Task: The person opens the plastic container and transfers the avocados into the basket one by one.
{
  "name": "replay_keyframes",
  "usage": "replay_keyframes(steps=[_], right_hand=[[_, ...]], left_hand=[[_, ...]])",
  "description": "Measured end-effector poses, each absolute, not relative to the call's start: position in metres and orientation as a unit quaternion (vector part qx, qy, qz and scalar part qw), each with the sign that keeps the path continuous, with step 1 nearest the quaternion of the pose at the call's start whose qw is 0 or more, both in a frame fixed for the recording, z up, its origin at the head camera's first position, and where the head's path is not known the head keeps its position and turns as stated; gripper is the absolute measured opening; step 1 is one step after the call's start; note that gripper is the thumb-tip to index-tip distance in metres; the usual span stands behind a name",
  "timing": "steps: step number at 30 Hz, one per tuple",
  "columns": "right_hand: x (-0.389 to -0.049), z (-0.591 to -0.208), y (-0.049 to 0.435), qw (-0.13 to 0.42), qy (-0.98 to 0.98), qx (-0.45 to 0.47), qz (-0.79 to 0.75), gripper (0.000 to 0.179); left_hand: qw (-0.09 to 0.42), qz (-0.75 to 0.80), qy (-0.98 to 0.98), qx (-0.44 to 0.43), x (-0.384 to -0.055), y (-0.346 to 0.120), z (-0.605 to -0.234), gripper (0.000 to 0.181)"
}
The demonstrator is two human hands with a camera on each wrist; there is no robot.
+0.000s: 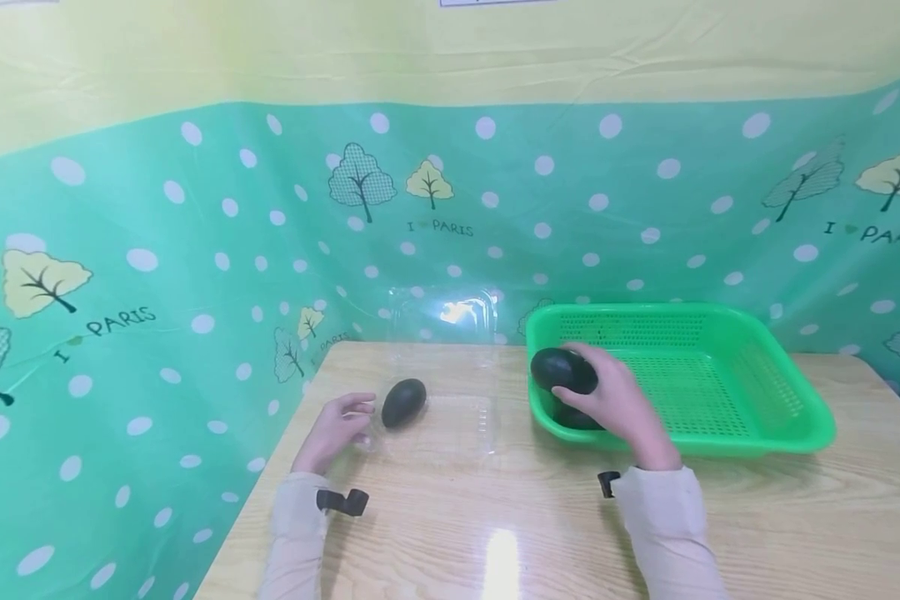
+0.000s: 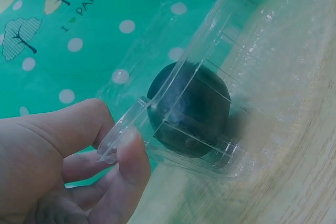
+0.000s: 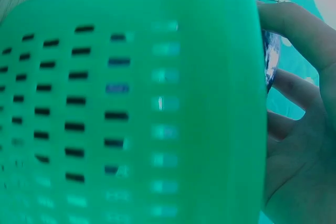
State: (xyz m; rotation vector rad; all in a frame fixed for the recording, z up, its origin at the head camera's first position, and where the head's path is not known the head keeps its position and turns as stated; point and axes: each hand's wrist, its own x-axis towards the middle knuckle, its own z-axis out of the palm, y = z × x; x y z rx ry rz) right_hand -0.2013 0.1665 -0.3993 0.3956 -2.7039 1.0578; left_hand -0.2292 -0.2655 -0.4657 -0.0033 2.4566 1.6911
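Observation:
My right hand (image 1: 618,400) grips a dark, egg-shaped avocado (image 1: 562,370) at the left end of a green plastic basket (image 1: 750,367). Below it, partly hidden by the hand, another dark avocado (image 1: 576,417) lies inside the basket. In the right wrist view the basket wall (image 3: 210,103) covers most of the held avocado (image 3: 271,59). A clear plastic box (image 1: 450,433) stands with its lid (image 1: 444,329) raised at the back. One avocado (image 1: 404,403) lies at its left end. My left hand (image 1: 337,429) pinches the box's left rim, seen closely in the left wrist view.
A light wooden table (image 1: 435,525) carries the box and basket. Behind and to the left hangs a green dotted cloth (image 1: 435,192) printed with trees; the raised lid stands close to it.

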Motion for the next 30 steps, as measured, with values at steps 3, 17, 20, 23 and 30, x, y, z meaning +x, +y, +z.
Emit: replay_keyframes(steps=[3,17,20,23,30], right_hand=[[-0.201,-0.401,0.172,0.107,-0.92,0.13,0.353,0.064],[-0.199,-0.403,0.195,0.08,-0.932,0.106,0.337,0.067],[-0.198,-0.404,0.199,0.079,-0.932,0.103,0.337,0.067],[-0.197,-0.405,0.203,0.076,-0.933,0.098,0.339,0.067],[-0.194,-0.407,0.208,0.06,-0.939,0.087,0.328,0.069]], left_hand=[[0.079,0.568,0.819,-0.003,-0.228,-0.265,-0.467,0.051],[0.077,0.563,0.823,-0.003,-0.226,-0.265,-0.463,0.053],[0.079,0.565,0.822,-0.005,-0.225,-0.266,-0.463,0.054],[0.081,0.567,0.819,-0.004,-0.225,-0.266,-0.463,0.054],[0.084,0.568,0.819,-0.001,-0.226,-0.265,-0.463,0.055]])
